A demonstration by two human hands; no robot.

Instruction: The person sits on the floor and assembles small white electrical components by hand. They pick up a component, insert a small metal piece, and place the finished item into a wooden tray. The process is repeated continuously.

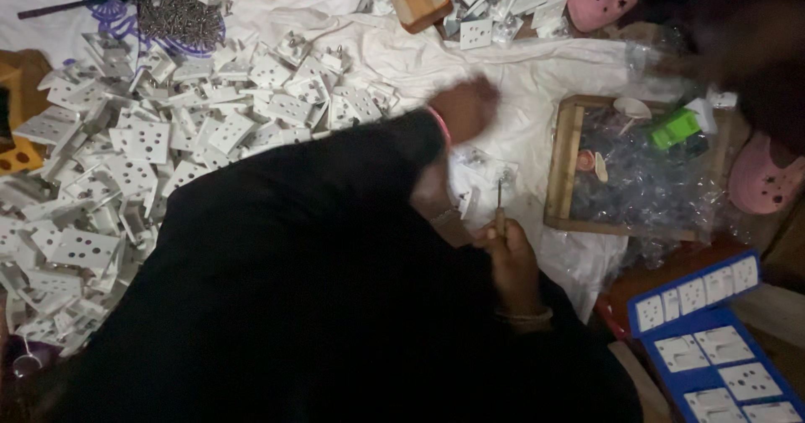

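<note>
Beside the wooden tray (563,165) of clear bags (646,180), right-hand fingers (495,237) pinch a screwdriver (500,209).

The left hand (470,104) is motion-blurred, its grip unreadable; a black sleeve (319,247) hides the lap.

A heap of plates (142,155) lies left on the cloth (537,79); screws (180,16) behind it. A tray (560,163) sits right, boxes (713,347) nearer.
</note>
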